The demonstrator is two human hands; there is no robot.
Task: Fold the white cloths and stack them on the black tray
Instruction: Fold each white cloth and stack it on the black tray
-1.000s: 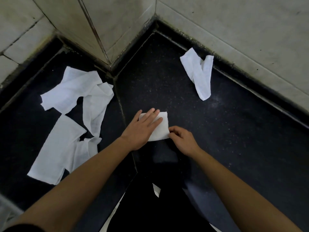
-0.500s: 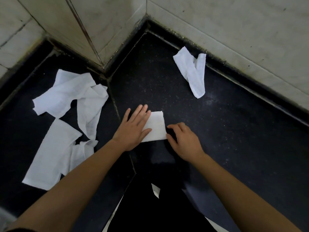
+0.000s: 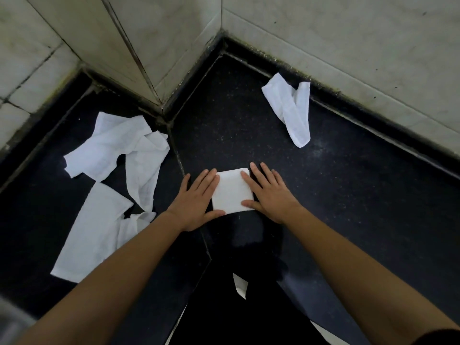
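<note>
Left hand [image 3: 196, 197], right hand [image 3: 270, 195]: flat, fingers straight, pressing cloth [image 3: 231, 192].
Right hand's pinch released; fold seems finished, stacking next.

A black speckled floor [image 3: 348, 195] is carrying four white cloths below tiled walls [image 3: 323, 33]: a folded square [image 3: 231, 190] is lying at centre, a crumpled cloth [image 3: 117, 150] and a flatter cloth [image 3: 92, 232] are sprawling at left, and a twisted cloth [image 3: 291, 110] is resting near the right wall.

Single head-worn wide-angle view, forward and steeply down, near the dark surface [image 3: 323, 195].
</note>
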